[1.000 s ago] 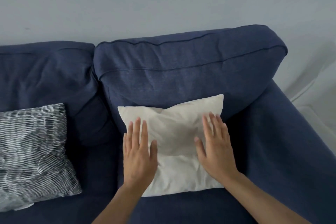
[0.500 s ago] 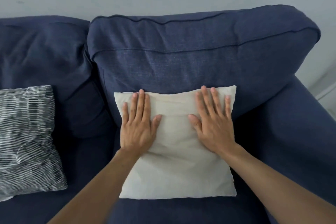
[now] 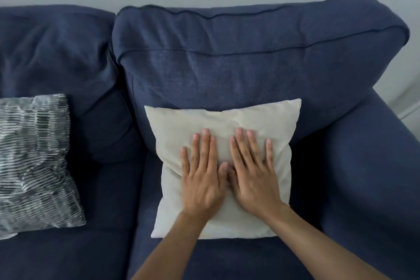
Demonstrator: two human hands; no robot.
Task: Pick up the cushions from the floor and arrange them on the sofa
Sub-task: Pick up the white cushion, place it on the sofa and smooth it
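Navy sofa (image 3: 250, 63), two cushions on it.
Left hand (image 3: 202, 179) and right hand (image 3: 252, 179) lie flat, fingers spread, gripping nothing, side by side on the cream cushion (image 3: 218, 120); one patterned cushion (image 3: 34, 161) sits well left.

On the sofa (image 3: 354, 166), one cushion (image 3: 177, 134) leans against the right back pillow (image 3: 250, 57) with the left hand (image 3: 202, 179) and right hand (image 3: 252, 177) flat on it, thumbs touching, while another cushion (image 3: 34, 161) lies well apart to its left.
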